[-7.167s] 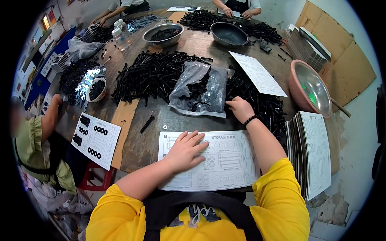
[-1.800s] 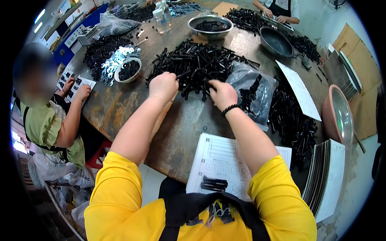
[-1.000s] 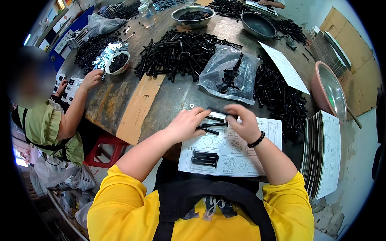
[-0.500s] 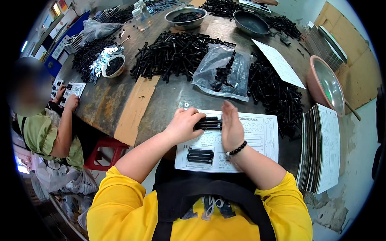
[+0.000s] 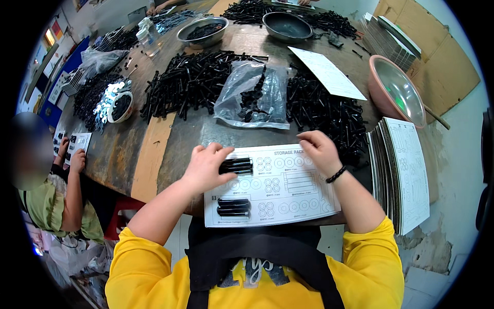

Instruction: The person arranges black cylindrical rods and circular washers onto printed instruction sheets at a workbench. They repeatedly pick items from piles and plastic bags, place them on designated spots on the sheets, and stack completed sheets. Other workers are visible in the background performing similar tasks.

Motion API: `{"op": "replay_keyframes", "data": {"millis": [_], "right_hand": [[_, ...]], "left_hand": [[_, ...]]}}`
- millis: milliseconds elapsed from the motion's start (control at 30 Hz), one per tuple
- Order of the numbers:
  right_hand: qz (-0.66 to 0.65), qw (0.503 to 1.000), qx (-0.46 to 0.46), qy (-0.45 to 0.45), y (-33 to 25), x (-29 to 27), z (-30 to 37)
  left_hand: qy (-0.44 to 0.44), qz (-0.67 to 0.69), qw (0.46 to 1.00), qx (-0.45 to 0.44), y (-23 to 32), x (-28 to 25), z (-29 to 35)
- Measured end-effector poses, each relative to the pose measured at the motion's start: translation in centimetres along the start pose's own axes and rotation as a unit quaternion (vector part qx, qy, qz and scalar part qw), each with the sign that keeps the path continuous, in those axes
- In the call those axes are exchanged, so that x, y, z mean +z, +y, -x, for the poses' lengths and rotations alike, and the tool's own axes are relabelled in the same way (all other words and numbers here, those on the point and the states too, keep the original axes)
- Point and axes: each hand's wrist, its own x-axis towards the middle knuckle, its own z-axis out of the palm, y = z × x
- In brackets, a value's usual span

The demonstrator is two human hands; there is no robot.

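A white printed card (image 5: 272, 198) with outlines of hardware lies in front of me at the table's edge. Several black bolts (image 5: 237, 166) form a row on its upper left part, and another row of black bolts (image 5: 233, 207) lies below on the lower left. My left hand (image 5: 207, 167) is beside the upper row, thumb and fingers apart around its left end, gripping nothing visible. Over the card's upper right corner rests my right hand (image 5: 321, 154), fingers loosely bent and pointing left, with nothing seen in them.
Beyond the card are a clear plastic bag (image 5: 252, 98) and heaps of black bolts (image 5: 185, 80). A stack of printed cards (image 5: 404, 175) and a pink-rimmed basin (image 5: 393, 92) stand right. Metal bowls (image 5: 203, 33) sit farther back. At left, a co-worker (image 5: 62, 201) handles small cards.
My hands have parted: the right moved off the upper bolts to the card's upper right, and the left loosened around them. The bolts now lie in an even row. The whole view has shifted.
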Motion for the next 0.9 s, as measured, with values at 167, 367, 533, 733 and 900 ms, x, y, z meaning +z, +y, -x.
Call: {"op": "replay_keyframes", "data": {"millis": [167, 367, 533, 733, 900], "right_hand": [[0.335, 0.938, -0.039, 0.083, 3.8, -5.1, -2.3], [0.551, 0.834, 0.036, -0.015, 3.5, -1.7, -6.5], [0.562, 0.82, 0.095, -0.053, 3.7, -0.9, -7.8], [0.32, 0.94, -0.111, 0.024, 3.7, -1.0, -8.1], [0.172, 0.947, -0.269, -0.026, 2.1, 4.0, -12.6]], "left_hand": [[0.028, 0.035, 0.996, 0.08, 0.4, 0.3, -5.9], [0.06, -0.016, 0.979, 0.192, 3.5, 4.4, -17.3], [0.105, -0.064, 0.975, 0.183, 5.0, 7.0, -21.5], [0.193, 0.07, 0.966, 0.155, 1.0, 5.2, -19.3], [0.129, -0.063, 0.99, -0.002, -7.2, 4.1, -18.7]]}}
